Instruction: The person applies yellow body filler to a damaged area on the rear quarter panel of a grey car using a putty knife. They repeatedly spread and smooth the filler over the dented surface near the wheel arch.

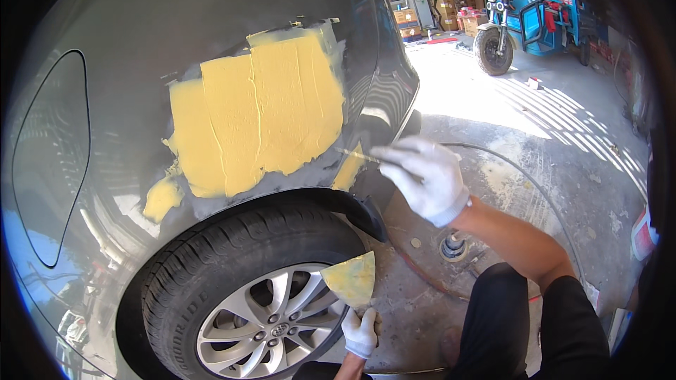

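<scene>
A broad patch of yellow body filler (260, 109) covers the dark grey car panel (134, 21) above the wheel arch. My right hand (426, 179), in a white glove and slightly blurred, grips a thin spreader (366, 157) seen nearly edge-on. Its blade tip is beside a smaller yellow filler strip (347, 169) behind the arch; whether it touches the panel I cannot tell. Low in front of the wheel, my gloved left hand (360, 333) is closed on a putty knife (351, 279). That fan-shaped blade points upward and is smeared with yellow filler.
Close below the panel are the tyre (246, 239) and silver alloy rim (274, 331). A hose (528, 169) curves over the concrete floor near a round metal tool (454, 245). Farther back stand a blue cargo tricycle (539, 14) and stacked boxes (447, 10).
</scene>
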{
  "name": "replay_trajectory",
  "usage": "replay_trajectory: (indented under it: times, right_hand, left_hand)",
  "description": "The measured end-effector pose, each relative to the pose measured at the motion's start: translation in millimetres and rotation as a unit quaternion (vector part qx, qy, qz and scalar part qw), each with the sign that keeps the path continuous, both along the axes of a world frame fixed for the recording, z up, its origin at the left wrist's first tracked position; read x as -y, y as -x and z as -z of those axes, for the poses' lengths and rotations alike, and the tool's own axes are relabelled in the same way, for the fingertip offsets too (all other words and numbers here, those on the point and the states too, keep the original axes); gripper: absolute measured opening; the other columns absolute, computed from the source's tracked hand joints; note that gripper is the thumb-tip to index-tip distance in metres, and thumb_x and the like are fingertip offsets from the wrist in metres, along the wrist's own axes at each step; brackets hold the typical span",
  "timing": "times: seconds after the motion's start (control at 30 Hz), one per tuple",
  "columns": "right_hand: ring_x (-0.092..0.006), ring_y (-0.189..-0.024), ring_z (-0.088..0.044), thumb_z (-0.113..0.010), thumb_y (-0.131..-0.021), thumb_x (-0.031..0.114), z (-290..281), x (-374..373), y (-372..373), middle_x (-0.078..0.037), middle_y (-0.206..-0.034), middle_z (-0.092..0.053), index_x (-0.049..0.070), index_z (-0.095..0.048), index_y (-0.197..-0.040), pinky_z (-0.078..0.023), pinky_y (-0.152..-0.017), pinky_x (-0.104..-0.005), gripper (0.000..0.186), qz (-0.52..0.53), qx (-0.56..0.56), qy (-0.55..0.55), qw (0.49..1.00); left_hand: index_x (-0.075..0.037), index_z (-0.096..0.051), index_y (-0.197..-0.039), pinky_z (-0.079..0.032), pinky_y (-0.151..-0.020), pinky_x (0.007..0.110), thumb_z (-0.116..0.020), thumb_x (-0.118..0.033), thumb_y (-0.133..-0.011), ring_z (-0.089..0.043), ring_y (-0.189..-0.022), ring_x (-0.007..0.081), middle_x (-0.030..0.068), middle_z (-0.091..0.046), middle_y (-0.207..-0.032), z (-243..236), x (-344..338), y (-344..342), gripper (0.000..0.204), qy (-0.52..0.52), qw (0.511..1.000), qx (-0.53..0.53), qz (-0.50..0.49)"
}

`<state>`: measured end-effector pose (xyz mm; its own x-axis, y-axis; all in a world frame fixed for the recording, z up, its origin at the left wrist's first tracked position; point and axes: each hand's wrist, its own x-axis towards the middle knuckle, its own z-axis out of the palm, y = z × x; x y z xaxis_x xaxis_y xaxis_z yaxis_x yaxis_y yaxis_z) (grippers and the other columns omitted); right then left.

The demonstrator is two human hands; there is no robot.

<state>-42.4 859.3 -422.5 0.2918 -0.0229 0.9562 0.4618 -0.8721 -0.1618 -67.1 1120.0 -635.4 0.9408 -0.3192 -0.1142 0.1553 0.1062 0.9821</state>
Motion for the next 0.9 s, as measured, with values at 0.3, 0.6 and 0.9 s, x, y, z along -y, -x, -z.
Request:
replay_trajectory:
  times: [0.3,0.6,0.9]
  right_hand:
    - [-0.0269,-0.095,-0.07,-0.074,-0.084,0.003,-144.2,-10.9,-98.8,-0.007,-0.103,-0.075,0.011,-0.081,-0.11,-0.058,-0.084,-0.0378,0.028,0.014,0.235,0.172,0.957]
    - [-0.0251,-0.099,-0.07,-0.071,-0.087,0.007,-170.8,-22.3,-136.4,-0.004,-0.105,-0.076,0.018,-0.082,-0.112,-0.058,-0.089,-0.0378,0.03,0.03,0.264,0.211,0.941]
    - [-0.0259,-0.105,-0.071,-0.068,-0.086,0.003,-157.8,-22.5,-146.0,-0.004,-0.114,-0.076,0.019,-0.081,-0.116,-0.058,-0.094,-0.0389,0.037,0.038,0.243,0.231,0.941]
  left_hand:
    - [0.0,-0.063,-0.097,-0.04,-0.044,0.027,-0.061,-0.009,-0.097,-0.052,-0.047,0.0107,0.0044,-0.062,-0.065,28.2,-1.2,-4.5,0.01,-0.039,0.999,0.016,0.026]
    - [0.0,-0.061,-0.088,-0.042,-0.046,0.027,-0.063,-0.01,-0.096,-0.055,-0.05,0.0087,0.0035,-0.064,-0.065,25.6,-9.1,-4.5,0.013,-0.035,0.999,0.016,0.014]
    - [0.001,-0.064,-0.089,-0.046,-0.05,0.028,-0.063,-0.011,-0.095,-0.058,-0.053,0.0093,0.0042,-0.066,-0.065,32.4,-8.7,-6.2,0.014,-0.062,0.998,0.019,0.019]
